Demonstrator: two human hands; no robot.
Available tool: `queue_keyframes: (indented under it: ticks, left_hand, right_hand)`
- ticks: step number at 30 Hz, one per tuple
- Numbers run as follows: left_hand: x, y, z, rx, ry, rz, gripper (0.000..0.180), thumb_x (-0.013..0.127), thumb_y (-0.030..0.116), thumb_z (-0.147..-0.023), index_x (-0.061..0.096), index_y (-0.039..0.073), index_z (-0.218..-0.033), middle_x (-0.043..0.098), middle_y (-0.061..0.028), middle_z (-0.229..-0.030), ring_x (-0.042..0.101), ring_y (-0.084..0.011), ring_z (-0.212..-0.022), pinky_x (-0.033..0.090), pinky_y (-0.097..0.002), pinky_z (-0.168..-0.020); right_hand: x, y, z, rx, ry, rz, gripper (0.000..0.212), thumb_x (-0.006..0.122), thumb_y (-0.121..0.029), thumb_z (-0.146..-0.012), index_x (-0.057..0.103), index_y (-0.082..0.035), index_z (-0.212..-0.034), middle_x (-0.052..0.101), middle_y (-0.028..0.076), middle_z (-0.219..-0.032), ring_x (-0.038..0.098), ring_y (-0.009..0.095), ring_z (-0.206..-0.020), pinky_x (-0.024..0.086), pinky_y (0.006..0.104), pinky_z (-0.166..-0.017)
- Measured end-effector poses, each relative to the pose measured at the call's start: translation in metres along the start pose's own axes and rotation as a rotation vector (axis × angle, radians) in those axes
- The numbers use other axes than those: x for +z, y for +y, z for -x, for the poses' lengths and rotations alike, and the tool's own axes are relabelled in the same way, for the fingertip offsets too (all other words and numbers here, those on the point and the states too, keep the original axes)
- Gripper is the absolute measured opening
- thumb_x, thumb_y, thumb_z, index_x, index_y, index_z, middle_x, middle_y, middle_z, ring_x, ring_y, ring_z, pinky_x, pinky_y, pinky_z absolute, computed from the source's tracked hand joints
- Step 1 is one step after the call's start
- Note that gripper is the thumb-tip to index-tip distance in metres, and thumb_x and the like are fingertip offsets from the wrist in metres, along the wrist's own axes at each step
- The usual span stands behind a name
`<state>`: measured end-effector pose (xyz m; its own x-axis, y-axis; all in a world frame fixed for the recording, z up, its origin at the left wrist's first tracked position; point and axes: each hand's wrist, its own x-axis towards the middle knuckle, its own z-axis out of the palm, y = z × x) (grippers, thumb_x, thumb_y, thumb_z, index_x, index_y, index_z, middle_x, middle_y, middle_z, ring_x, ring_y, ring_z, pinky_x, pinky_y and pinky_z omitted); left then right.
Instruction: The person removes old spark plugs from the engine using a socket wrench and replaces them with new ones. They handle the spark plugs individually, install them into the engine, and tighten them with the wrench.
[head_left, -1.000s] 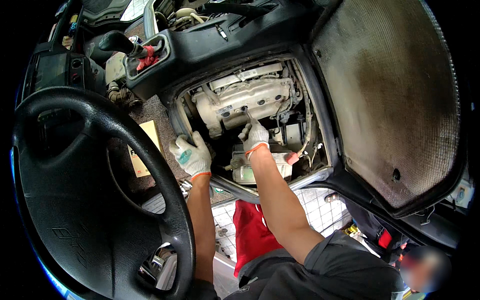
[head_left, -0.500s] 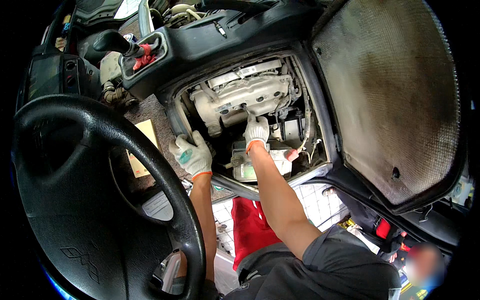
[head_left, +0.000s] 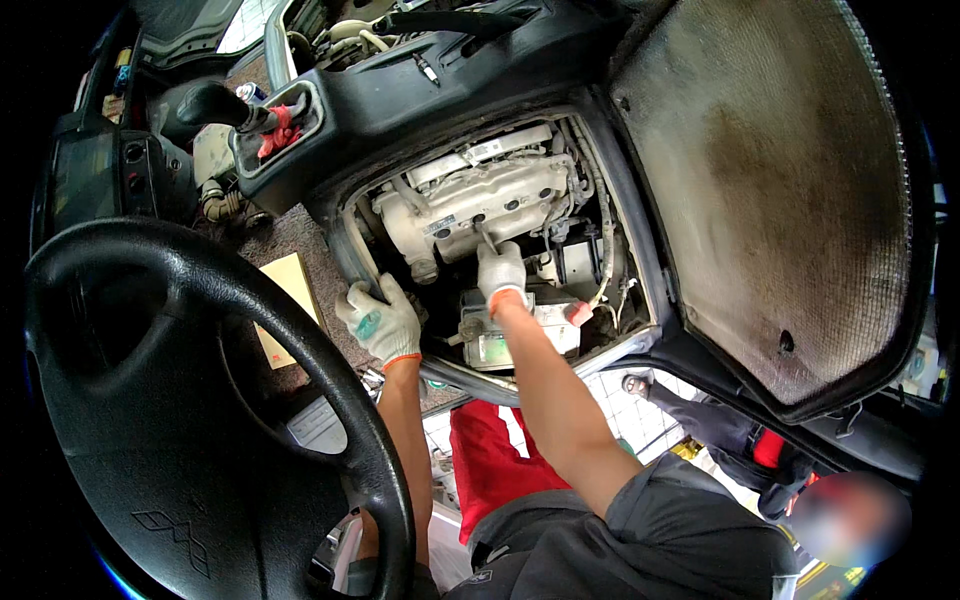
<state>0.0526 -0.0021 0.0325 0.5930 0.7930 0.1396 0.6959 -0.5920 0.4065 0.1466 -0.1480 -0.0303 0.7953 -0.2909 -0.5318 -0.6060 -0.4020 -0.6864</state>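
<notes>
My right hand (head_left: 502,272), in a white knit glove with an orange cuff, is closed on a slim metal tool (head_left: 488,238). The tool slants up to a round hole in the pale, dusty engine cover (head_left: 510,200); its far end is too small to make out. My left hand (head_left: 382,322), gloved alike with a green patch on its back, rests on the left edge of the engine opening (head_left: 352,240). Its thumb and forefinger are apart, and it holds no tool. Just below my right hand sits a battery (head_left: 500,350) with a red terminal cover (head_left: 579,314).
A black steering wheel (head_left: 370,430) fills the left side, close to my left forearm. The raised hatch panel (head_left: 760,200) stands at the right. A gear lever (head_left: 215,105) with red cloth is beyond, and a yellow pad (head_left: 288,300) lies left. Another person (head_left: 745,450) is at the lower right.
The whole view has shifted slightly. My right hand has turned a little at the tool, which shows more plainly now. My left hand stays on the edge. The other person has moved further into view.
</notes>
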Motion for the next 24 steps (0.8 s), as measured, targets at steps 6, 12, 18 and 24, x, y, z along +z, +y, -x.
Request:
queue_keyframes:
  ticks: [6, 12, 18, 24]
  left_hand:
    - [-0.002, 0.001, -0.001, -0.018, -0.027, 0.039, 0.049, 0.063, 0.038, -0.094, 0.051, -0.004, -0.116, 0.048, -0.0293, -0.121, 0.054, -0.0458, -0.103, 0.046, -0.0520, -0.089]
    - [0.001, 0.007, 0.000, -0.025, -0.051, 0.019, 0.051, 0.060, 0.042, -0.095, 0.052, -0.002, -0.119, 0.045, -0.0313, -0.127, 0.054, -0.0478, -0.106, 0.047, -0.0534, -0.089]
    - [0.005, -0.002, 0.003, -0.053, -0.035, -0.007, 0.052, 0.059, 0.045, -0.095, 0.052, -0.001, -0.120, 0.044, -0.0310, -0.128, 0.056, -0.0476, -0.105, 0.048, -0.0543, -0.089]
    - [-0.011, -0.002, -0.003, -0.038, 0.027, 0.017, 0.048, 0.064, 0.040, -0.091, 0.056, -0.002, -0.113, 0.051, -0.0305, -0.117, 0.057, -0.0465, -0.099, 0.048, -0.0545, -0.086]
  right_hand:
    - [0.000, 0.019, -0.018, 0.115, -0.198, -0.129, 0.037, 0.055, -0.042, -0.100, 0.063, -0.006, -0.095, 0.059, 0.011, -0.068, 0.058, 0.028, -0.059, 0.048, 0.0398, -0.053]
    - [-0.002, 0.025, -0.023, 0.304, -0.152, -0.510, 0.040, 0.063, -0.045, -0.096, 0.061, -0.005, -0.095, 0.050, 0.001, -0.058, 0.048, 0.014, -0.047, 0.038, 0.0290, -0.041]
    - [-0.007, -0.006, -0.009, 0.404, -0.233, -0.590, 0.037, 0.066, -0.044, -0.094, 0.060, -0.007, -0.091, 0.046, 0.001, -0.059, 0.044, 0.014, -0.046, 0.036, 0.0317, -0.041]
    - [-0.017, -0.014, -0.005, 0.616, -0.296, -0.559, 0.042, 0.074, -0.047, -0.089, 0.063, -0.007, -0.091, 0.050, 0.001, -0.062, 0.043, 0.015, -0.046, 0.033, 0.0317, -0.039]
